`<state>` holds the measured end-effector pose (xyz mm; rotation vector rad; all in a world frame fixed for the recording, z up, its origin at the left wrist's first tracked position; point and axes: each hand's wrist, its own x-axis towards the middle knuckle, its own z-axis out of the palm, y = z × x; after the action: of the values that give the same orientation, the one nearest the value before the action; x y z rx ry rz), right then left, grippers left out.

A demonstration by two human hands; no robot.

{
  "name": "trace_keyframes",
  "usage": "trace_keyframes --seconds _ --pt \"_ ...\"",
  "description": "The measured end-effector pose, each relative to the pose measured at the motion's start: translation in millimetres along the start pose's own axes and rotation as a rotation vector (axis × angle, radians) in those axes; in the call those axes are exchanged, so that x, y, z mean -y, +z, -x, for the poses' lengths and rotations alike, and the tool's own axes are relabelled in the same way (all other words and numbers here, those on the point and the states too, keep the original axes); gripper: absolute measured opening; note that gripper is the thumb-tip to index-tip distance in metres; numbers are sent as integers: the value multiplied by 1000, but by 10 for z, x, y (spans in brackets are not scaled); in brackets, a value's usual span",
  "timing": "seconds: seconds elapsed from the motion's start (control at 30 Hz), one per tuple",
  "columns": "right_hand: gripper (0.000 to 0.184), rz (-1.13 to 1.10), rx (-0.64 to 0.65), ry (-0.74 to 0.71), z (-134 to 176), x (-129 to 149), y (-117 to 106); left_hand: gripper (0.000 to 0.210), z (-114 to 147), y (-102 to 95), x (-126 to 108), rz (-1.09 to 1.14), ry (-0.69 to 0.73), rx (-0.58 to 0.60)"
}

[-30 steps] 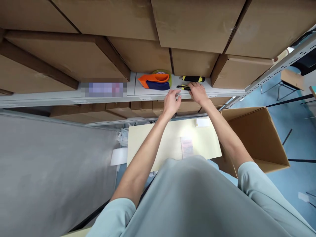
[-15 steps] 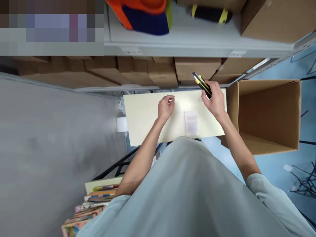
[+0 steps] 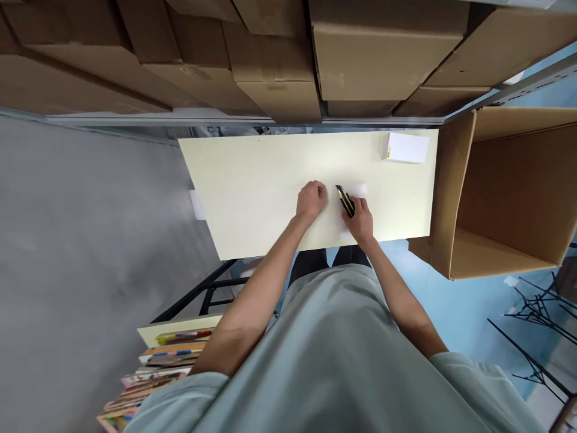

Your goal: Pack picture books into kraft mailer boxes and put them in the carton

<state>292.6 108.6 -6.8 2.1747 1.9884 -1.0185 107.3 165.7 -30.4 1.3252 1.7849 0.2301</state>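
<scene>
My right hand (image 3: 359,221) is closed around a black and yellow utility knife (image 3: 347,203), its blade end pointing up and left. Under that hand, a pale sheet of paper (image 3: 359,190) lies on the cream tabletop (image 3: 256,192), mostly covered. To the left of the knife, my left hand (image 3: 312,199) is curled into a loose fist, low over the tabletop, and no object shows in it. A small white box (image 3: 407,148) lies at the far right of the tabletop.
An open cardboard box (image 3: 509,186) stands against the tabletop's right end. Behind, shelving holds several closed cartons (image 3: 360,66). A grey wall (image 3: 99,228) is on the left, with a stack of books or magazines (image 3: 166,367) at lower left. Black metal legs (image 3: 541,307) stand at lower right.
My right hand has brought the knife down and left, over the paper. My left hand has curled tighter. The view has tilted downward, and the white box now shows.
</scene>
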Motion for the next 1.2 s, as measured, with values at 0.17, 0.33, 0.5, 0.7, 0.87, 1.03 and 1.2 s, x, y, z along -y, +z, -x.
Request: trace_keyframes --seconds 0.17,0.33,0.5,0.7,0.87,1.03,1.2 --pt "49 6 -18 -21 -42 79 35 13 -141 -31 -24 27 -101 22" --pt "48 51 -1 -27 -92 190 39 12 -165 -43 -23 39 -129 20" --pt "47 128 47 -18 -91 313 -11 10 -167 -22 -7 55 -132 25" --pt "50 220 115 -20 -29 422 -87 11 -181 63 21 60 -143 -16" --pt "50 202 96 -19 54 452 -67 12 -195 96 17 47 -152 -21" --pt "47 206 91 -7 214 478 -47 12 -192 90 2 40 -157 -18" --pt "46 207 92 23 399 463 2 11 -181 105 19 67 -138 -20"
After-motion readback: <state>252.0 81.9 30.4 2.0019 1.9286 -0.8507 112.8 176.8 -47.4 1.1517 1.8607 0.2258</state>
